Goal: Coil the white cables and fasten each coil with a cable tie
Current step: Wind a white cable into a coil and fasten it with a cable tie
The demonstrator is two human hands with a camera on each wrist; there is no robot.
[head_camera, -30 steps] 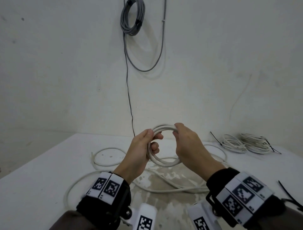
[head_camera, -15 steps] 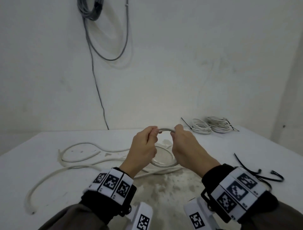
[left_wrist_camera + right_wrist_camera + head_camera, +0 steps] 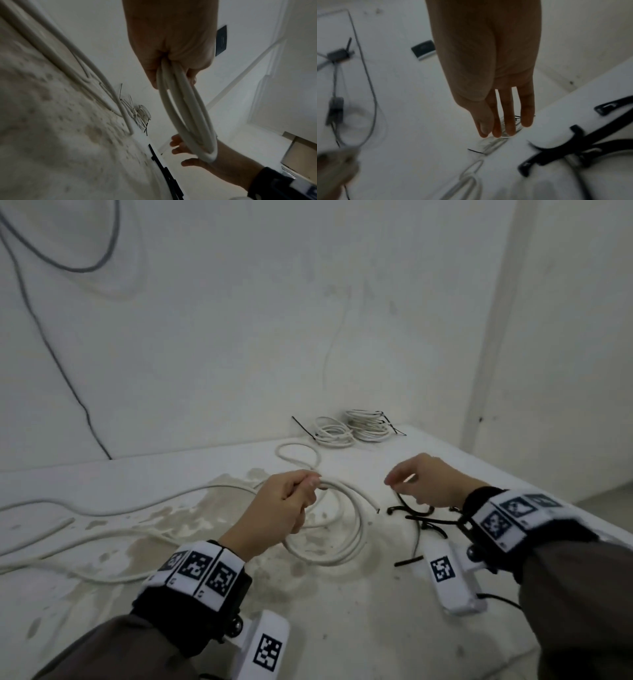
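Your left hand point(image 3: 279, 508) grips the coiled white round cable point(image 3: 337, 525); right hand point(image 3: 426, 484), fingers straight & empty, hovers over black plastic cable ties point(image 3: 419, 517).

Coil point(image 3: 337, 529) left of cable ties point(image 3: 416, 513) on table point(image 3: 342, 628); tied coils point(image 3: 352, 428) behind (far edge).

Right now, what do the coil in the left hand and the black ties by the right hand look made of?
Coil: likely rubbery plastic-jacketed cable, matte off-white, bending in smooth loops. Black ties: probably nylon, thin, slightly glossy strips that hold springy curves.
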